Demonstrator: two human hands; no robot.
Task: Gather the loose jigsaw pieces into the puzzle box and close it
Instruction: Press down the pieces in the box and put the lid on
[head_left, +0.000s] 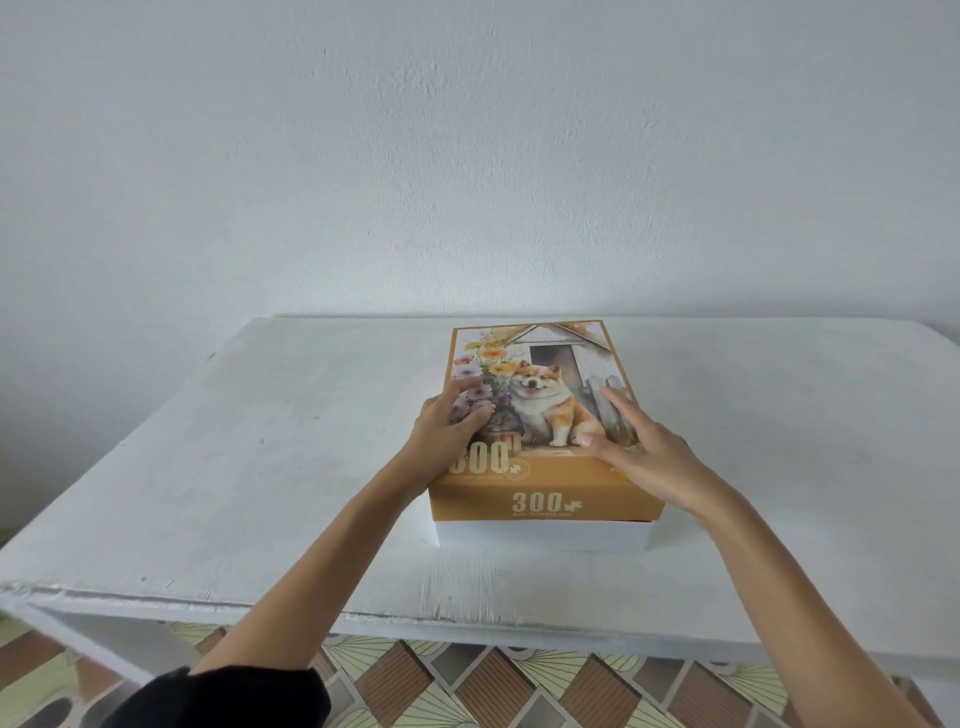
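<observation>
I see L grip (447, 423) open over the left edge of lid (545, 415), fingers loose on top, box (540, 535) mid-counter (260, 441) w/ lid on, white base showing below, and R grip (639, 447) flat on lid's right side, fingers straight.

**One dark sleeve, two bare forearms**

A black fabric sleeve (223, 696), bunched into folds, covers the left arm near the elbow; its weave is blurred, perhaps a knit. Below it the left forearm (332, 540) is bare to the left hand (447, 423). The right forearm (769, 571) is bare to the right hand (644, 452), whose thumbnail (587, 440) is short and plain.
</observation>
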